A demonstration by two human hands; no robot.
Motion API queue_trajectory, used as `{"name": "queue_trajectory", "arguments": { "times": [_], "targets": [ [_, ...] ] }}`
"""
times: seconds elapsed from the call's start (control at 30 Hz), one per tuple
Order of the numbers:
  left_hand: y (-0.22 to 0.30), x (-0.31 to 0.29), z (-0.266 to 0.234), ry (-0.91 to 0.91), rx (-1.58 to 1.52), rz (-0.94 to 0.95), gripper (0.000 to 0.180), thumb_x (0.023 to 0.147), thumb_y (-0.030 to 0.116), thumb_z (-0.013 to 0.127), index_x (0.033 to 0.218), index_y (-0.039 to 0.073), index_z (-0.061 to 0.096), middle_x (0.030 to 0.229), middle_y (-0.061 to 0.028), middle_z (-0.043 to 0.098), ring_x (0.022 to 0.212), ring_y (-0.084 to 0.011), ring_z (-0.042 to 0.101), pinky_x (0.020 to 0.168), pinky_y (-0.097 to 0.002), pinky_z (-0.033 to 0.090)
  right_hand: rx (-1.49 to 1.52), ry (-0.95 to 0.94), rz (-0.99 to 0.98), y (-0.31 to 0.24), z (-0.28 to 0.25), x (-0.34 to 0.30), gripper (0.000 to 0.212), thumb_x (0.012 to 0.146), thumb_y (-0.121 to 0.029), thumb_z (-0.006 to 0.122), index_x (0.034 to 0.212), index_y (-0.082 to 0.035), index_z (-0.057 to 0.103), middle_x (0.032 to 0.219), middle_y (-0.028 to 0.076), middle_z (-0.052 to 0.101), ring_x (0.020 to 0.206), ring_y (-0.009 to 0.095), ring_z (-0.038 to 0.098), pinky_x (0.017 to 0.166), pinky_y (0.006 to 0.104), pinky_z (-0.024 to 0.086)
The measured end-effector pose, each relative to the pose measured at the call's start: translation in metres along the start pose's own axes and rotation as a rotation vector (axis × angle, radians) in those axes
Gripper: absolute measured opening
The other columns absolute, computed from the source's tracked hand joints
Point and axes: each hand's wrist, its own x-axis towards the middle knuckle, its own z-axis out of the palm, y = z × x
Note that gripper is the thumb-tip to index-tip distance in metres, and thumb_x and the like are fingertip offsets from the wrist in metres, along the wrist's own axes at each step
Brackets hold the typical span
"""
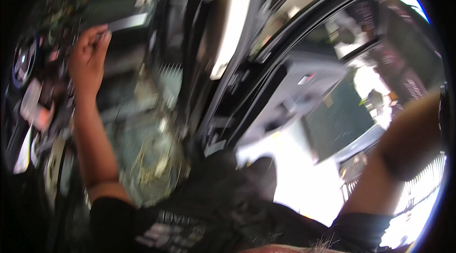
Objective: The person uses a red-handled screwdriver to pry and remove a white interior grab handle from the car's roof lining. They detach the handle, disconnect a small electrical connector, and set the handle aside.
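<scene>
My left hand is raised inside a car's stripped cabin, with thumb and fingers brought together. At its fingertips a pale, flat strip stretches off to the right; motion blur hides whether the fingers grip it or it lies just behind them. Below and right of that hand lies the bare cabin floor, with a loose tangle of yellowish wires on it. My right arm is bent at the right edge, and its hand is out of the picture.
An open car door with a grey inner panel stands to the right. The door pillar rises at the middle. At far left is a steering wheel, with a blurred white and orange object below it. Bright ground shows outside.
</scene>
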Motion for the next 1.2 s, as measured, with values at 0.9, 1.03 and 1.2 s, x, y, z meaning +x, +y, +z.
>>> {"name": "queue_trajectory", "arguments": {
  "times": [0.9,1.03,1.2],
  "targets": [
    [0.382,0.203,0.114,0.734,-0.415,0.718,0.038,0.076,0.037,0.090,0.102,0.015,0.073,0.098,-0.0054,0.069,0.091,-0.0261,0.073,0.074,-0.0394,0.062,-0.322,0.206,-0.264,-0.142,0.087,0.032,0.067,0.112,-0.059,0.043,0.128,0.003,0.064,0.066,-0.001,0.047,0.057,0.009,0.038,0.064,0.0310,0.046],
    [0.386,0.201,0.114,0.696,-0.476,0.635,0.038,0.079,0.038,0.087,0.105,0.014,0.073,0.097,-0.0080,0.070,0.087,-0.0311,0.073,0.073,-0.0430,0.061,-0.281,0.152,-0.245,-0.145,0.080,0.033,0.068,0.112,-0.059,0.042,0.126,0.003,0.064,0.067,-0.001,0.046,0.059,0.009,0.040,0.065,0.0308,0.047],
    [0.387,0.200,0.104,0.632,-0.426,0.665,0.035,0.083,0.037,0.085,0.105,0.013,0.073,0.096,-0.0089,0.071,0.087,-0.0323,0.073,0.074,-0.0447,0.061,-0.264,0.214,-0.230,-0.147,0.088,0.033,0.068,0.113,-0.059,0.039,0.123,0.002,0.065,0.066,0.000,0.046,0.059,0.010,0.043,0.065,0.0313,0.047]
  ]
}}
